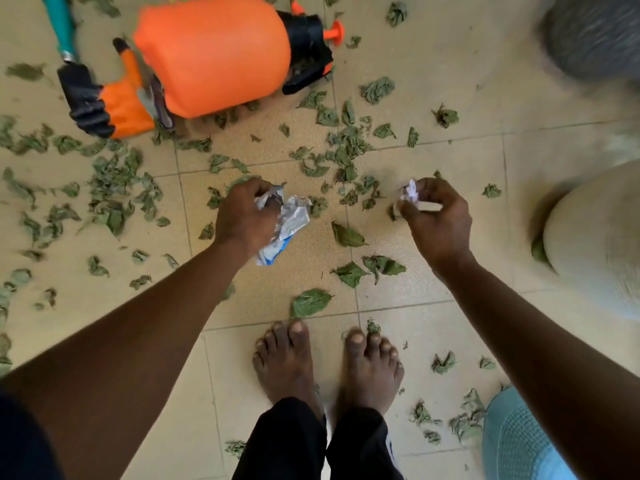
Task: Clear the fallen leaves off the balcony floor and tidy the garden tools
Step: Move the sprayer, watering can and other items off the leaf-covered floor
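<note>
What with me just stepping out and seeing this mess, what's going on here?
A barefoot person stands on the tiled floor, holding litter in both hands. The left hand grips a crumpled silver wrapper, and the right hand pinches a small white scrap. Green leaves are scattered all over the tiles. An orange sprayer lies on its side beside an orange and black glove.

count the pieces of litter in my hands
2: a crumpled silver-and-blue wrapper gripped in the left hand, and a small white scrap pinched by the right hand. More may be hidden inside the curled fingers.
</note>
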Motion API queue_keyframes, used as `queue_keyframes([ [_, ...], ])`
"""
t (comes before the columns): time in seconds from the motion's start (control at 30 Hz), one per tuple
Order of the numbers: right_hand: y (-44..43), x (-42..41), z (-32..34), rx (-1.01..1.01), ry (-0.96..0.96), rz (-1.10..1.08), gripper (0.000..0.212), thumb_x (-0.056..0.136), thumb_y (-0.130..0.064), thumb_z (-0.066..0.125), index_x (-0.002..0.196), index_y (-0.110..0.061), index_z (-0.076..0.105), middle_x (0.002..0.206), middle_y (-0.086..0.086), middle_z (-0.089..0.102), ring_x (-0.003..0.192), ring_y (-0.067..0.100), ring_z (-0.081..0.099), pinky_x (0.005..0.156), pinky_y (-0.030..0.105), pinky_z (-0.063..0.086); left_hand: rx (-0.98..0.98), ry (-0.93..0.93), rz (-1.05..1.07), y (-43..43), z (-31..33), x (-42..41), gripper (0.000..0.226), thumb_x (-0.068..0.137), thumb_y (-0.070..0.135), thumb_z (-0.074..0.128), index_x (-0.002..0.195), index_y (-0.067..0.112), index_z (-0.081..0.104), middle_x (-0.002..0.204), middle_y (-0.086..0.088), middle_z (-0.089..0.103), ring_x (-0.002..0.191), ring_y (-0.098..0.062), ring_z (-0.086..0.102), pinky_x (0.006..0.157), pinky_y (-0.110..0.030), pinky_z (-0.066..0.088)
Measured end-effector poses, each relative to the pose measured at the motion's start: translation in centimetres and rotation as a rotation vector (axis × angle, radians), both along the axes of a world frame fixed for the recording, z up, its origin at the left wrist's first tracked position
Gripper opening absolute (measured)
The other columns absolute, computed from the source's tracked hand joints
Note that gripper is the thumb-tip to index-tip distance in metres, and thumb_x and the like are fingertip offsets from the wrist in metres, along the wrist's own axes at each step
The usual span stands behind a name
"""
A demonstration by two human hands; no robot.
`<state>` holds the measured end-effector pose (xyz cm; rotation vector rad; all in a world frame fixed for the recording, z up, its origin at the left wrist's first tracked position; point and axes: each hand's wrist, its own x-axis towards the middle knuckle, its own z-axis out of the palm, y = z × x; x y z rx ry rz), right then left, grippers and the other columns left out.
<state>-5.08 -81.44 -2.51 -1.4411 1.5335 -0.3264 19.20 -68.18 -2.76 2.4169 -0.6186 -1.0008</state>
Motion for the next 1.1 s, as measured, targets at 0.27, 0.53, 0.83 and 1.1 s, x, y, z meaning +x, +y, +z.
queue_keyframes([
  [0.27, 4.6, -1.8, 10.3, 0.62, -0.491, -0.186, 0.027, 0.091, -0.001, 0.071, 0.115, -0.014, 0.07, 0.104, 0.01, 0.076, 0.09, 0.028, 0.07, 0.082, 0.038, 0.056, -0.151, 0.337, -0.205, -1.1, 11.4, -7.1, 0.03, 0.092, -0.001, 0.066, 0.104, 0.027, 0.067, 0.098, 0.005, 0.069, 0.093, -0.01, 0.066, 0.076, -0.025, 0.051],
  [0.53, 8.7, -9.0, 18.1, 0.588, -0.5, -0.526, 0.037, 0.089, 0.001, 0.075, 0.118, -0.014, 0.06, 0.084, 0.007, 0.074, 0.067, 0.014, 0.065, 0.062, 0.025, 0.05, -0.103, 0.273, -0.764, -3.2, 17.7, -15.7, 0.044, 0.085, 0.012, 0.074, 0.121, 0.036, 0.072, 0.097, 0.014, 0.074, 0.086, -0.007, 0.066, 0.072, -0.01, 0.045],
  [0.83, 17.3, -26.1, 13.0, 0.264, 0.673, -0.439, 0.126, 0.068, -0.069, 0.082, 0.162, -0.024, 0.01, 0.159, 0.016, 0.032, 0.149, 0.037, 0.027, 0.115, 0.055, 0.035, -0.098, 0.241, -0.972, -3.1, 14.2, -28.5, 0.02, 0.09, 0.016, 0.073, 0.107, 0.027, 0.074, 0.086, 0.01, 0.07, 0.082, -0.019, 0.063, 0.065, -0.016, 0.039],
  [1.1, 21.4, -37.5, 4.8, 0.381, 0.91, -0.078, 0.16, 0.048, -0.089, 0.076, 0.155, -0.034, -0.031, 0.164, 0.028, -0.016, 0.15, 0.058, -0.009, 0.113, 0.079, 0.005, -0.106, 0.219, -0.992, -0.2, 6.6, -34.7, 0.029, 0.09, 0.017, 0.071, 0.117, 0.026, 0.073, 0.097, 0.003, 0.074, 0.091, -0.024, 0.066, 0.077, -0.029, 0.044],
])
